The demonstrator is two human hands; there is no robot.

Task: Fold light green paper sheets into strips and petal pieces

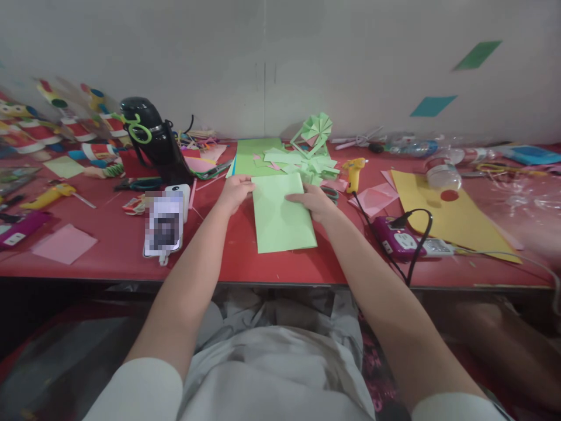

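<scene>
Along the pale wall (175, 47) runs the red table (239, 260) at which we sit. To our right a yellow sheet (464, 225) lies aslant, and to our left is a black flask (153, 143). Straight ahead, over the near part of the table, we have the green paper (283, 225) between our hands, its long sides running away from us. Left of our left forearm is a phone (164, 231); right of the other, a purple socket (397, 240). Beyond the paper we see a pleated fan (318, 130). Our left hand (235, 192) pinches the far left corner, thumb and fingers narrow, closed on the edge. Our right hand (316, 202) holds the right edge near the far end, spread a little wider: its thumb reaches in over the face, and we cannot tell how the partly hidden fingers press behind. Near that hand, apart from it, is a glue gun (354, 174).
</scene>
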